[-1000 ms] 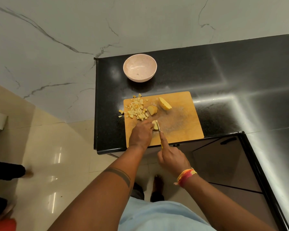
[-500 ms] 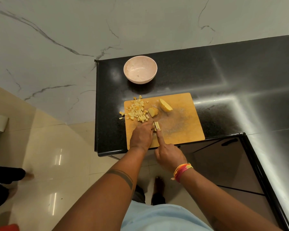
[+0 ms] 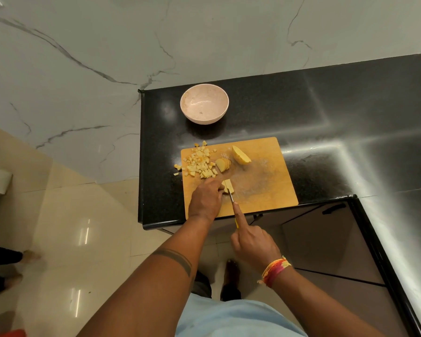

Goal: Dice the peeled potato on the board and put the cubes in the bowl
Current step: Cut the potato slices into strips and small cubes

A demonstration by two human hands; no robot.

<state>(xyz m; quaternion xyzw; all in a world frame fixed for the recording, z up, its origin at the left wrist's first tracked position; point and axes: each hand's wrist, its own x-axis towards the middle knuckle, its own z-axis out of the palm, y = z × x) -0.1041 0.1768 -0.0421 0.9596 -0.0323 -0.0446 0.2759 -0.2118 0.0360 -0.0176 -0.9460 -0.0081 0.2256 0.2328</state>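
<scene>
**A:** What is each grip doing?

**B:** From my seat I see the right hand (image 3: 254,244) curled round the yellow handle of a knife (image 3: 233,205), with the forefinger laid straight along the back of the blade. The left hand (image 3: 206,199) sits knuckles up on the cutting board (image 3: 260,181), its fingers bent over a stack of potato slices (image 3: 228,186) and pressing on it from the left side.

**A:** Where is that stack relative to the two hands?

**B:** It pokes out from under the left fingertips, at the near middle of the board. The knife tip is right at the stack's near edge; I cannot tell whether the blade has entered it. The right hand itself is back past the board's near edge, off the surface.

**A:** Which way does the stack run?

**B:** Its cut strips run away from me, and the blade lies almost along the same line, leaning slightly left.

**A:** And the rest of the potato?

**B:** A heap of diced cubes (image 3: 201,164) lies at the board's far left corner, a few of them spilled onto the black surface (image 3: 338,117). Just right of the heap is a fan of round slices (image 3: 223,164), and beside that a potato half (image 3: 240,155), its long axis slanting from far left to near right. The pink bowl (image 3: 204,103) stands beyond the board, apart from it, with no cubes in it.
</scene>
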